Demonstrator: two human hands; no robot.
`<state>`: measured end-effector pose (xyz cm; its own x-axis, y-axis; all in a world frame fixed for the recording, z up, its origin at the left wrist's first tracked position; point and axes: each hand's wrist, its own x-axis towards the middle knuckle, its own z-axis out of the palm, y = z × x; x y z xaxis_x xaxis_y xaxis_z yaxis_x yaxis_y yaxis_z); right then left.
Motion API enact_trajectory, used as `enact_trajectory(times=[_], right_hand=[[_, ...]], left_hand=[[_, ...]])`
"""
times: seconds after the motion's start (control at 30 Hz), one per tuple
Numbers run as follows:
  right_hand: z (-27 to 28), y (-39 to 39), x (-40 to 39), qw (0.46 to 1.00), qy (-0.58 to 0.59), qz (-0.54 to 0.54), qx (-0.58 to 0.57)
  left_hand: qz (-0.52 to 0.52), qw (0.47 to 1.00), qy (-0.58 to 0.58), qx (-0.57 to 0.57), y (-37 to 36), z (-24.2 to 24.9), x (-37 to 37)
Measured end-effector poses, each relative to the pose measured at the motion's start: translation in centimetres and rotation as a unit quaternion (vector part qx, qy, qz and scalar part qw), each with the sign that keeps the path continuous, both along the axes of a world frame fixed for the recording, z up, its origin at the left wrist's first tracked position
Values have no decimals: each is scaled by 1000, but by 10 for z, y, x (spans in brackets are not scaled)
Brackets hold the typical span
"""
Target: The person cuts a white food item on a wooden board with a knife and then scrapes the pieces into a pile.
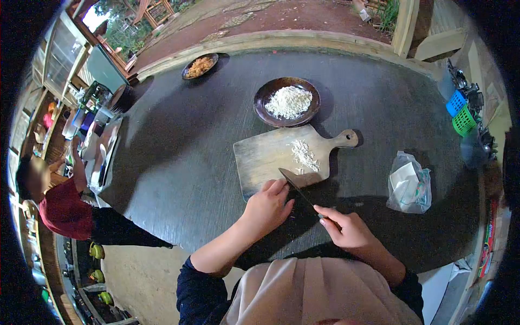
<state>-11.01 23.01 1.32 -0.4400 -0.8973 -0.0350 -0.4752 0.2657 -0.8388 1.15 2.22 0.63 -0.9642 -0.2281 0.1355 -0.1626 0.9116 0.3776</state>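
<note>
A kitchen knife [299,190] is in my right hand [346,230], held by its handle, with the blade pointing up and left over the cutting board's near edge. My left hand [266,206] is closed at that edge, fingers bent together beside the blade; whatever they hold is hidden. The wooden cutting board [260,157] lies with its holed handle to the right. On its right half is a loose pile of thin white shreds [303,154]. Just beyond the board stands a dark round bowl [261,111] heaped with more white shreds [290,102].
A smaller dark dish [215,57] of orange-brown food stands at the far left. On the right lies a clear plastic bag [410,187] with something white inside. Blue and green baskets [463,120] of utensils line the right edge. Another person in a red top [65,211] is at the left.
</note>
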Motion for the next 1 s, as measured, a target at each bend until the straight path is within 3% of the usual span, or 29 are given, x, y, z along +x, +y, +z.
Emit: enact_trajectory(times=[0.13, 0.2, 0.53, 0.83, 1.0], right_hand=[[-3, -1, 0, 996, 19, -38, -79], [13, 3, -2, 1000, -14, -8, 20], [12, 10, -4, 998, -36, 15, 44], [9, 11, -10, 998, -57, 30, -6], [21, 11, -10, 995, -79, 24, 48]], left_hand=[[5, 1000, 24, 0, 0, -3, 0], [9, 1000, 25, -3, 0, -3, 1], [0, 1000, 19, -1, -3, -6, 1], [5, 1000, 18, 1, -3, -6, 1], [1, 999, 32, -4, -3, -7, 2]])
